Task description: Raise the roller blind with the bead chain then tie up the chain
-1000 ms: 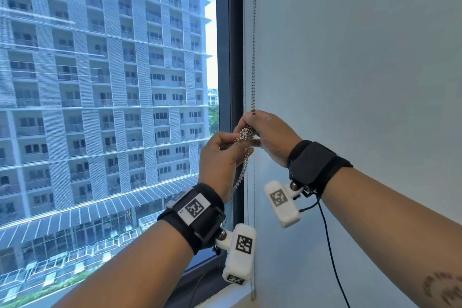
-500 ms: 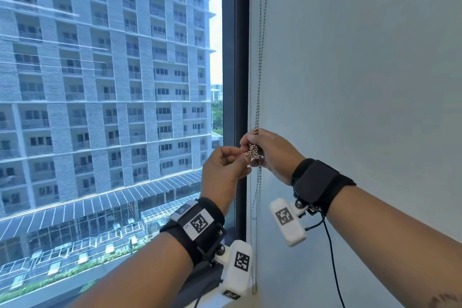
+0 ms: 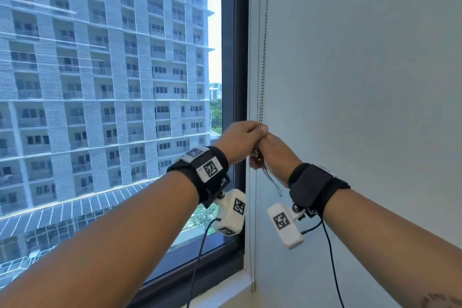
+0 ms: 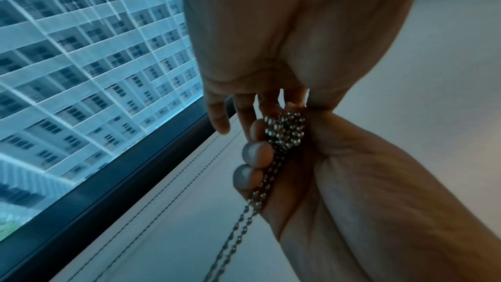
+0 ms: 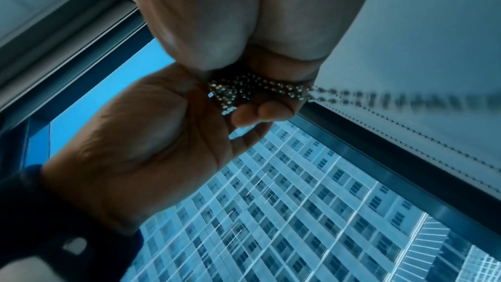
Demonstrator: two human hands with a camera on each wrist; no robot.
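Just right of the frame's centre in the head view, the two hands met against the edge of the wall [image 3: 362, 82], beside the dark window frame [image 3: 235, 57]. The bead chain [image 3: 263, 77] hung down from the top of the picture in two strands and ran into the fingers of the left hand [image 3: 241, 139], which sat higher and closed over the chain where it came down. The right hand [image 3: 273, 157] sat just below and touching it, curled round a bunched clump of the chain; a short loop of beads dangled out beneath that hand toward the lower middle of the frame.

In the left wrist view the left hand [image 4: 271, 50] filled the upper centre, its fingers pinching the top of the bunch, while the right hand [image 4: 311, 168] came in from the lower right with its fingertips [image 4: 257, 153] pressed on the gathered bead chain [image 4: 284, 130]; two strands trailed away to the bottom centre.

In the right wrist view the bead chain [image 5: 252, 91] lay bunched at mid-frame between the right hand [image 5: 244, 18] above and the left hand [image 5: 162, 136] at lower left, one strand stretching off blurred to the right edge. A grey apartment block [image 3: 100, 57] filled the glass on the left of the head view.
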